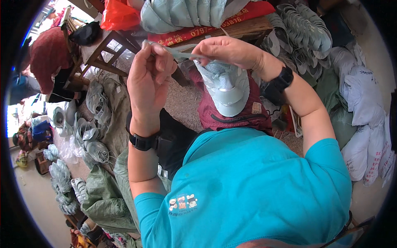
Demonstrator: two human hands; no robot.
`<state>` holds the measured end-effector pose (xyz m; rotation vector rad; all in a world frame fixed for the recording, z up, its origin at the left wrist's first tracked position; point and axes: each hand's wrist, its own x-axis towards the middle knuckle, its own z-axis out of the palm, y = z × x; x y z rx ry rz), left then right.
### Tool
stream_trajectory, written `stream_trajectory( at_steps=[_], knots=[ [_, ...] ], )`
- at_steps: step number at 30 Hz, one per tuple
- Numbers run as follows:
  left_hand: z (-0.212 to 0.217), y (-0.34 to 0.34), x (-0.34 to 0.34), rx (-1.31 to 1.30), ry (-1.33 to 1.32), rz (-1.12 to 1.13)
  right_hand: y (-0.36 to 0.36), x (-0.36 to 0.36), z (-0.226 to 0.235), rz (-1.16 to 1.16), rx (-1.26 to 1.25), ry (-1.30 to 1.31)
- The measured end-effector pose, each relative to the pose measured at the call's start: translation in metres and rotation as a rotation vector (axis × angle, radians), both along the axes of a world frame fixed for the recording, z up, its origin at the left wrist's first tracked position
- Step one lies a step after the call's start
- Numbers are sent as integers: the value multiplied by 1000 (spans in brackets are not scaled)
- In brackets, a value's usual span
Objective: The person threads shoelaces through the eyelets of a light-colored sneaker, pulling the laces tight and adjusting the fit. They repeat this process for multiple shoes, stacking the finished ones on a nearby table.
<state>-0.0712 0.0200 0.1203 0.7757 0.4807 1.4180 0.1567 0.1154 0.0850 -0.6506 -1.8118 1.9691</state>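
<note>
Turquoise shirt cloth [256,186] bulks closest, and beyond it one pale shoe upper [227,95] sits over dark red cloth [211,113]. Taking that upper as the clock's centre, I see the left hand [151,78] between nine and ten, fingers curled, pinching one pale strip [180,54]. At twelve the right hand [227,51] arches over the upper, fingertips closed at the strip's other end. Two black wristbands [142,141], one per wrist. Speckled floor [184,101] opens at nine, giving the left forearm some room; at twelve a wooden table's edge [244,32] crowds near the right hand. One stack of uppers [184,15] lies there, too nested to count; white sacks [364,97] pile at three.
</note>
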Motion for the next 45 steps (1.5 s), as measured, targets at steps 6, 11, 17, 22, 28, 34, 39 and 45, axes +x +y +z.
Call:
stream_trajectory(
  at_steps=[6,11,17,22,28,34,39,45],
  knots=[
    [-5,7,-30,49,-275,8,23,47,-4,-440,-509,384],
    [-39,8,-104,-31,-424,124,18,116,3,-519,-534,471],
    [-51,-1,-161,-34,-334,219,1,121,22,-556,-421,419],
    [-9,-7,-194,143,-204,264,8,84,48,-465,-161,325],
    [44,-29,-197,246,-24,680,12,23,55,-345,-103,258],
    [9,10,-97,186,714,1017,11,5,118,-151,-184,378],
    [-40,-16,43,473,1046,338,11,-26,158,-117,-2,516],
    [-8,9,95,266,619,-72,13,-11,208,-347,105,601]
  ],
)
